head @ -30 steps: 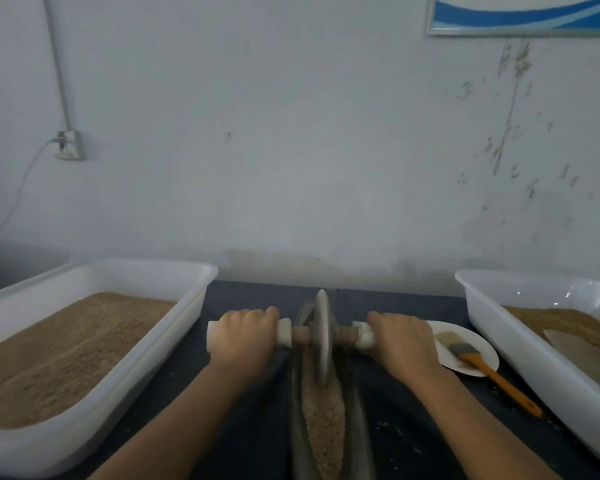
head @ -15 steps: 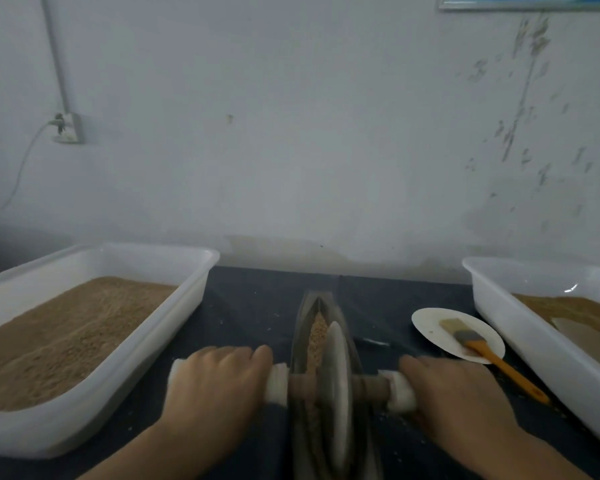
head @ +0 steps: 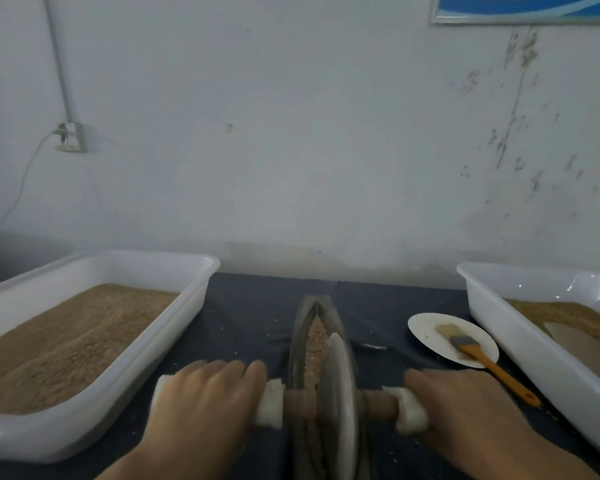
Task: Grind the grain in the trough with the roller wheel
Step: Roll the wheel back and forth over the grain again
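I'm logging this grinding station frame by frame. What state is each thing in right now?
left hand: grips the roller's left handle.
right hand: grips the right handle.
roller wheel: upright in the trough, near end.
trough: holds grain.
grain: coarse, exposed beyond the wheel.
left tub: open, filled with tan grain.
right tub: open, partly filled.
brush: lying on the plate, handle overhanging.
plate: flat on the table.
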Tool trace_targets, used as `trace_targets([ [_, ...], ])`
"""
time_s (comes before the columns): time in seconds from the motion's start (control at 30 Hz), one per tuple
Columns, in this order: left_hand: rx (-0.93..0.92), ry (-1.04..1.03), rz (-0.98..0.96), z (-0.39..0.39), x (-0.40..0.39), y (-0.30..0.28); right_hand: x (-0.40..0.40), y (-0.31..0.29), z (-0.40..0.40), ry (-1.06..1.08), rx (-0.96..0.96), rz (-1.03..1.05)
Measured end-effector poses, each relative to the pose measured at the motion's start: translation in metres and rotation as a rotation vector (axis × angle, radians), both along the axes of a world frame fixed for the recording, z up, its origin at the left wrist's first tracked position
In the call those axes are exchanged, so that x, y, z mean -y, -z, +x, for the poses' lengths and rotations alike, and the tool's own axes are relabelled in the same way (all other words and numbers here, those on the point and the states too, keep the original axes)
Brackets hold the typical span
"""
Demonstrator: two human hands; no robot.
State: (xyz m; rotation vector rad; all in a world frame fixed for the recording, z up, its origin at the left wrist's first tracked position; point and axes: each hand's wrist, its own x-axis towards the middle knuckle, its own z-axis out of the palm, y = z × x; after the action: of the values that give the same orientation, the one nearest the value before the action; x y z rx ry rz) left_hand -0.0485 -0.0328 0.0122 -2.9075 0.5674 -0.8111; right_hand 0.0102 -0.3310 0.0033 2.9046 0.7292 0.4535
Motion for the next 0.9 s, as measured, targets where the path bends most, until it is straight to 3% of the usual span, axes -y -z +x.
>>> trace_targets([
  [0.13, -0.213, -0.140, 0.060, -0.013, -0.006, 0.004, -0.003, -0.015, -0.018, -0.061, 0.098, -0.042],
  [0.27, -0.161, -0.280, 0.019, 0.043, -0.003, 0.023, -0.019, 0.005, 0.028, 0.127, 0.017, -0.023],
  [0.4, -0.043, -0.344, -0.010, 0.115, -0.002, 0.020, -0.042, 0.005, 0.083, 0.192, 0.162, 0.000],
  [0.53, -0.057, -0.333, -0.078, 0.113, -0.004, 0.023, -0.049, 0.000, 0.082, 0.185, 0.227, -0.035],
  [0.77, -0.229, -0.200, 0.037, 0.005, -0.011, 0.014, -0.022, -0.015, -0.015, 0.022, -0.077, -0.048],
  [0.9, -0.257, -0.213, 0.082, 0.006, -0.005, 0.007, -0.025, -0.009, -0.014, 0.051, -0.149, -0.023],
])
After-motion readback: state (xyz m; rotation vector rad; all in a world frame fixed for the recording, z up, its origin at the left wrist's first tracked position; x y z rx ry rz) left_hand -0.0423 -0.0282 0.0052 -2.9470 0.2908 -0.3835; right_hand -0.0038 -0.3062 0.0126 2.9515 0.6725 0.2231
